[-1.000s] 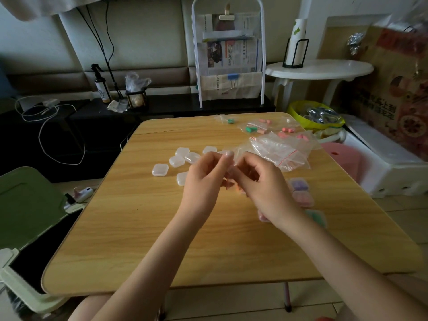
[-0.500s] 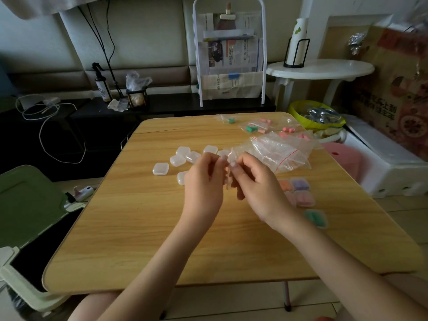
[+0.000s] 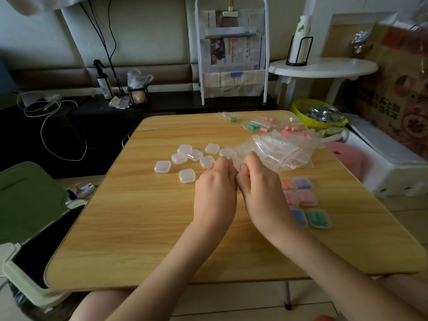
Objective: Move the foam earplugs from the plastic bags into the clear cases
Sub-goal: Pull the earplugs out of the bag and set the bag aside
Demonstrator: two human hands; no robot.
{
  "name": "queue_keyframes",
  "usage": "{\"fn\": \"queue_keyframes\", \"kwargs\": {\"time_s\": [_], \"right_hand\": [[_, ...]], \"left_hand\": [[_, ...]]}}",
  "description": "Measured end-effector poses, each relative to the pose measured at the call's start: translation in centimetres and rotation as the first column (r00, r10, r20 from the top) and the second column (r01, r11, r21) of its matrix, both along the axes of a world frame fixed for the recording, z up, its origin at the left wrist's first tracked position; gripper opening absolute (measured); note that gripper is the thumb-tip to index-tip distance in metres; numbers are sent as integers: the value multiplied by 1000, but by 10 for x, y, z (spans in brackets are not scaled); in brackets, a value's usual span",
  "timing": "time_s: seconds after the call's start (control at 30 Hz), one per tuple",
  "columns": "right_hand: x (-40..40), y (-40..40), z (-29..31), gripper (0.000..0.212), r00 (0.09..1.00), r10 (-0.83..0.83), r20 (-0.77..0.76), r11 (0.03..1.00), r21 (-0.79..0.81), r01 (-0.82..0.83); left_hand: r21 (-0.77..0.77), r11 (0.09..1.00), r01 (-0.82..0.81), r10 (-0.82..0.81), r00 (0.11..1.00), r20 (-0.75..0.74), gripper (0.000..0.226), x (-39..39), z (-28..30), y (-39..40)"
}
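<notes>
My left hand (image 3: 215, 188) and my right hand (image 3: 259, 186) meet over the middle of the wooden table (image 3: 139, 228), fingers curled. Between their fingertips they pinch a small clear plastic bag (image 3: 236, 162); its contents are hidden. Just beyond lies a pile of empty zip bags (image 3: 282, 149). Several empty clear cases (image 3: 185, 156) are scattered to the left of my hands. To the right, several closed cases (image 3: 303, 198) hold orange, purple, pink, blue and green earplugs. Bags with earplugs inside (image 3: 257, 126) lie at the far edge.
A green lidded bin (image 3: 27, 200) stands open at the left of the table. On the right are a yellow bowl (image 3: 317, 112), a pink stool (image 3: 342, 156) and a white box (image 3: 389, 167). A white magazine rack (image 3: 231, 66) stands behind the table.
Both hands have come closer together and moved slightly forward toward the bag pile. The orange piece seen between the fingers a second ago is out of sight.
</notes>
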State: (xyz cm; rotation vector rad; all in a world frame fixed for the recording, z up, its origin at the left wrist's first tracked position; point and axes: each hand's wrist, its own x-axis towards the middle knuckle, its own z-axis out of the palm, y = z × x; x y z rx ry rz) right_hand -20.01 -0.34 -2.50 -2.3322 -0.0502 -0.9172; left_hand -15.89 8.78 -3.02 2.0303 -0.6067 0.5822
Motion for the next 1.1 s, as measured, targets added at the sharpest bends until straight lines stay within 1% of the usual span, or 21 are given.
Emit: {"fn": "queue_keyframes", "kwargs": {"time_s": [0.1,0.23,0.3,0.33,0.4,0.47,0.5,0.53,0.57,0.6,0.63,0.67,0.7,0.73,0.8,0.83,0.9,0.93,1.0,1.07,1.1], "right_hand": [[-1,-1,2,28,997,-70,44,995,-74,74],[1,-5,4,16,986,-110,125,983,-132,126],[3,-12,5,11,981,-60,183,981,-172,92],[4,-14,5,16,981,-13,192,978,-202,52],[6,-17,6,24,985,44,164,959,-284,4],[7,-19,5,20,996,61,59,953,-300,-41],[7,-19,4,20,996,84,-28,962,-260,-88],[6,-18,6,22,983,132,-126,973,-174,-153],[6,-16,6,27,953,210,-217,973,-45,-225],[5,-16,7,31,912,311,-267,950,110,-292],[3,-14,9,31,875,402,-269,907,248,-340],[2,-13,11,28,849,466,-251,862,346,-371],[0,-12,12,27,841,490,-230,837,392,-381],[0,-12,13,26,841,498,-214,825,416,-383],[1,-14,13,31,871,461,-167,841,396,-369],[3,-15,12,31,891,428,-151,853,395,-342],[4,-18,15,20,913,381,-147,850,445,-284],[4,-19,16,19,917,371,-149,846,461,-267],[1,-21,20,21,909,384,-160,838,474,-270],[-2,-19,25,27,901,405,-156,812,513,-276],[-3,-19,26,31,902,406,-147,796,541,-270]], "left_hand": [[16,999,-41,41,999,1,27,3,0,1],[54,994,-98,94,993,72,27,5,4,4],[49,992,-119,114,990,85,28,5,5,6],[45,992,-117,113,989,99,29,4,6,7],[38,994,-100,93,984,152,27,3,7,8],[38,998,-59,51,979,200,23,1,8,7],[48,998,-29,17,973,231,23,0,8,6],[63,998,7,-23,965,261,24,-1,8,5],[77,996,45,-65,957,283,26,-2,7,4],[93,993,75,-100,949,300,28,-4,7,4],[109,989,96,-126,938,321,28,-5,7,4],[125,986,112,-148,929,340,28,-6,7,6],[133,982,132,-170,924,343,28,-5,8,7],[124,980,154,-186,930,316,29,-5,9,9],[24,983,182,-184,970,159,35,-4,12,12],[-78,981,177,-174,984,46,40,-2,15,15],[-292,952,92,-142,978,-155,42,3,20,21],[-357,934,29,-117,966,-229,39,8,22,25],[-388,920,-56,-89,934,-347,25,16,26,35],[-421,906,-43,-171,873,-457,15,22,27,42],[-463,886,-22,-252,815,-521,16,23,28,44]]}}
